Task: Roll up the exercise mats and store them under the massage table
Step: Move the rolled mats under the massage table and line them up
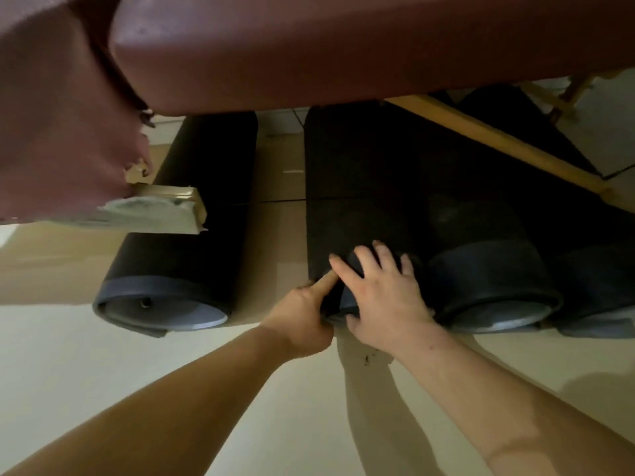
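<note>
Floor (103, 389): pale tiles, shadowed under maroon massage table (343, 46).
Mat (360, 201): end gripped by left hand (302, 321), pressed by flat right hand (381, 293).

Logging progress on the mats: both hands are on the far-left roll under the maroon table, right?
Not the far-left roll; the head view shows it untouched. The left hand and right hand are on the second mat from the left, under the maroon table.

The massage table (343, 56) hides the far ends of the rolled mats (192, 262).
</note>
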A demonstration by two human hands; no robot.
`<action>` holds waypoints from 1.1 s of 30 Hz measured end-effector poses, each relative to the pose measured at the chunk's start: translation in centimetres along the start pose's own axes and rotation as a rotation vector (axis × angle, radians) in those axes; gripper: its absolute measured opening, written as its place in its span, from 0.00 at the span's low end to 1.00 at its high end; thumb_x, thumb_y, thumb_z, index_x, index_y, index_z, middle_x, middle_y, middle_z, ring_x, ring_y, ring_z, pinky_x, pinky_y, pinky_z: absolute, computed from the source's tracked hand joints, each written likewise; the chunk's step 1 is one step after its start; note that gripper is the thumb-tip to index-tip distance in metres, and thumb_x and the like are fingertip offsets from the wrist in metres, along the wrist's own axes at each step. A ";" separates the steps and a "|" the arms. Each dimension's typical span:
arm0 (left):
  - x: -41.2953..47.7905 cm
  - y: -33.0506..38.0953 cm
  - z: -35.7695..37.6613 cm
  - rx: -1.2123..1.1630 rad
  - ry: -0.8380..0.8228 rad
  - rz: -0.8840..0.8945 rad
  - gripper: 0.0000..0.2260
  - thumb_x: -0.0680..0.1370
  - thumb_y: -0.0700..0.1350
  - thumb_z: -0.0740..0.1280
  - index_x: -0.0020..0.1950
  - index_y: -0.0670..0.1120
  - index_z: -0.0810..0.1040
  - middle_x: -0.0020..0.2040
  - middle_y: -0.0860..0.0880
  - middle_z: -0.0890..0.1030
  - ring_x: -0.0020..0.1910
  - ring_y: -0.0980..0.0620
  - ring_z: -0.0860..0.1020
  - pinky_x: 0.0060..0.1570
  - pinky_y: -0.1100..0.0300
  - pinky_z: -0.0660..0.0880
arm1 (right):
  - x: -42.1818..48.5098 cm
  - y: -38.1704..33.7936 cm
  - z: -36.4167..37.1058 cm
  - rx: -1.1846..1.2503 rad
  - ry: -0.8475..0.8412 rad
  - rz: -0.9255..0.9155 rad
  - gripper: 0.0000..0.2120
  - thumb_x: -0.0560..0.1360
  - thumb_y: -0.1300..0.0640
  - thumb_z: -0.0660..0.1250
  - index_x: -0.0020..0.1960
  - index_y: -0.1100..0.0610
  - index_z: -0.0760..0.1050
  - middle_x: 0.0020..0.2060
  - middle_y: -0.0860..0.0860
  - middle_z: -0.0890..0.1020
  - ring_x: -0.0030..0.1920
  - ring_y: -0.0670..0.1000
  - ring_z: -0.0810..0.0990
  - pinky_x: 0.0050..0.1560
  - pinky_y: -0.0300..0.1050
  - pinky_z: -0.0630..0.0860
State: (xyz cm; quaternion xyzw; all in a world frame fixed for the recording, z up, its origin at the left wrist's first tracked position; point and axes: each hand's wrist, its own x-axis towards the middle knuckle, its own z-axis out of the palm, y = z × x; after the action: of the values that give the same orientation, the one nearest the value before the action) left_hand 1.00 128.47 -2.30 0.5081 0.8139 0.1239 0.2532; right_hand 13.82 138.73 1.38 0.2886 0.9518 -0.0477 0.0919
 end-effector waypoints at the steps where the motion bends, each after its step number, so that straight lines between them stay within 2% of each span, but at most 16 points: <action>1: -0.8 -1.0 -1.2 0.008 0.030 -0.014 0.37 0.80 0.43 0.69 0.85 0.60 0.56 0.73 0.50 0.76 0.69 0.47 0.77 0.68 0.57 0.75 | 0.3 -0.5 -0.3 -0.020 -0.032 0.025 0.45 0.75 0.37 0.70 0.84 0.42 0.48 0.79 0.55 0.53 0.81 0.65 0.49 0.77 0.72 0.58; 3: -2.6 -3.7 -4.0 0.209 0.258 -0.040 0.30 0.81 0.43 0.67 0.82 0.56 0.64 0.82 0.47 0.66 0.80 0.44 0.65 0.77 0.52 0.66 | 1.0 -1.6 -1.2 -0.052 -0.105 0.054 0.44 0.73 0.31 0.67 0.83 0.41 0.52 0.77 0.56 0.52 0.79 0.67 0.50 0.74 0.74 0.62; 5: -4.0 -6.9 -6.7 0.430 0.376 -0.111 0.33 0.81 0.48 0.68 0.84 0.57 0.60 0.86 0.44 0.54 0.84 0.40 0.51 0.82 0.43 0.51 | 1.9 -2.8 -2.2 -0.056 -0.173 0.088 0.45 0.70 0.26 0.66 0.81 0.40 0.57 0.75 0.56 0.53 0.78 0.69 0.52 0.70 0.74 0.66; 7: -5.1 -10.3 -8.9 0.470 0.296 -0.289 0.43 0.79 0.56 0.71 0.85 0.61 0.46 0.86 0.44 0.42 0.84 0.39 0.41 0.82 0.37 0.42 | 2.7 -4.0 -2.8 -0.060 -0.219 0.123 0.45 0.68 0.24 0.67 0.80 0.40 0.61 0.74 0.57 0.54 0.77 0.70 0.54 0.68 0.73 0.69; 9: -5.9 -13.5 -10.2 0.498 0.213 -0.464 0.47 0.79 0.59 0.70 0.83 0.63 0.36 0.85 0.41 0.37 0.84 0.35 0.41 0.80 0.32 0.47 | 3.2 -4.6 -2.6 -0.068 -0.213 0.148 0.43 0.69 0.24 0.67 0.78 0.40 0.63 0.74 0.57 0.55 0.77 0.69 0.55 0.67 0.72 0.72; 11: -6.3 -16.2 -10.5 0.509 0.189 -0.540 0.50 0.79 0.59 0.71 0.82 0.65 0.32 0.84 0.36 0.42 0.82 0.31 0.50 0.76 0.32 0.58 | 3.3 -4.6 -1.9 -0.079 -0.188 0.161 0.42 0.69 0.23 0.66 0.78 0.39 0.63 0.74 0.57 0.55 0.77 0.69 0.54 0.66 0.71 0.73; 14: -6.0 -18.4 -11.1 0.519 0.207 -0.517 0.56 0.75 0.53 0.77 0.80 0.68 0.31 0.75 0.34 0.61 0.70 0.32 0.67 0.65 0.39 0.74 | 3.2 -4.6 -1.1 -0.090 -0.172 0.169 0.43 0.69 0.22 0.65 0.78 0.39 0.62 0.73 0.56 0.54 0.77 0.68 0.55 0.66 0.70 0.74; 16: -5.4 -19.2 -11.4 0.563 0.203 -0.479 0.60 0.73 0.47 0.79 0.81 0.68 0.31 0.65 0.36 0.70 0.59 0.35 0.75 0.55 0.41 0.80 | 3.4 -4.7 -1.1 -0.104 -0.185 0.169 0.46 0.66 0.21 0.66 0.79 0.39 0.61 0.73 0.56 0.54 0.77 0.69 0.54 0.66 0.70 0.74; 18: -4.9 -19.1 -11.4 0.617 0.177 -0.430 0.58 0.75 0.44 0.77 0.82 0.64 0.31 0.59 0.36 0.74 0.51 0.36 0.78 0.49 0.42 0.82 | 3.7 -4.8 -1.4 -0.098 -0.215 0.178 0.50 0.63 0.20 0.69 0.79 0.38 0.61 0.74 0.57 0.54 0.78 0.69 0.53 0.66 0.71 0.74; 22: -4.1 -15.6 -11.1 0.564 0.197 -0.335 0.40 0.84 0.42 0.61 0.84 0.63 0.38 0.59 0.36 0.72 0.50 0.33 0.80 0.51 0.41 0.81 | 3.6 -5.1 -1.0 -0.150 -0.225 0.187 0.53 0.63 0.28 0.77 0.81 0.38 0.55 0.74 0.58 0.52 0.78 0.70 0.51 0.68 0.72 0.72; 26: -3.2 -11.3 -9.2 0.486 0.217 -0.263 0.37 0.85 0.40 0.58 0.84 0.67 0.42 0.63 0.38 0.72 0.52 0.35 0.80 0.56 0.45 0.80 | 3.7 -5.7 0.0 -0.252 -0.210 0.178 0.48 0.75 0.48 0.76 0.83 0.37 0.48 0.78 0.61 0.44 0.77 0.74 0.47 0.68 0.76 0.70; 30: -2.4 -7.6 -7.5 0.276 0.263 -0.231 0.40 0.83 0.35 0.57 0.83 0.69 0.45 0.63 0.39 0.73 0.48 0.38 0.79 0.54 0.49 0.78 | 3.2 -4.8 0.2 -0.198 -0.183 0.153 0.45 0.77 0.46 0.73 0.83 0.40 0.47 0.79 0.61 0.44 0.78 0.73 0.46 0.70 0.75 0.68; 33: -2.0 -6.7 -6.6 0.174 0.273 -0.198 0.40 0.82 0.34 0.57 0.83 0.69 0.47 0.63 0.41 0.74 0.44 0.43 0.75 0.55 0.52 0.78 | 2.6 -3.7 0.1 -0.208 -0.149 0.140 0.45 0.76 0.43 0.73 0.83 0.42 0.49 0.79 0.59 0.46 0.78 0.71 0.49 0.69 0.72 0.70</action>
State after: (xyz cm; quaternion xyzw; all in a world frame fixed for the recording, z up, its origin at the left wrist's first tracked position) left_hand -6.93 124.04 0.73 0.4239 0.8944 0.0954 0.1063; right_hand 9.68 137.02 0.88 0.3388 0.9198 0.0363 0.1946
